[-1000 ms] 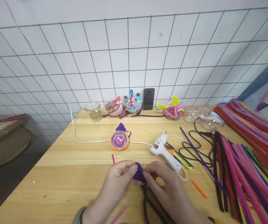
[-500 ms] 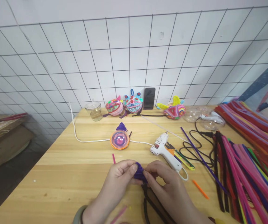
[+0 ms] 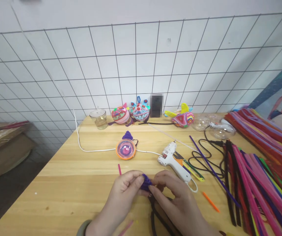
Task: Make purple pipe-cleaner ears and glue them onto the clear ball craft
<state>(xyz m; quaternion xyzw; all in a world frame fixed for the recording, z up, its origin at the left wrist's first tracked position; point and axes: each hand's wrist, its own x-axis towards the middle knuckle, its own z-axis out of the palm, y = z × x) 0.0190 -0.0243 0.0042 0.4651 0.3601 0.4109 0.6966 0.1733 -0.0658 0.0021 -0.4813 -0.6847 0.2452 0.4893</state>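
Low in the middle of the view, a small folded piece of purple pipe cleaner [image 3: 146, 183] is pinched between both hands. My left hand [image 3: 128, 188] grips its left edge with thumb and index finger. On the other edge, my right hand [image 3: 171, 190] presses with thumb and fingertips, partly hiding it. Just beyond the hands lies a round orange-rimmed ornament [image 3: 125, 149] with a purple triangle [image 3: 127, 135] at its top. A white hot glue gun [image 3: 175, 162] rests on its side to the right of it.
Pliers and a yellow-handled cutter [image 3: 193, 170] lie beside the glue gun. Bundles of coloured pipe cleaners [image 3: 256, 183] cover the right side. Along the wall stand decorated balls [image 3: 141, 112], a phone [image 3: 157, 105] and a glass cup [image 3: 99, 118]. A black cable [image 3: 159, 213] runs beneath the hands.
The view has tilted up slightly, so everything sits a little lower. Both hands keep their pinch on the purple pipe cleaner piece, with small finger shifts.
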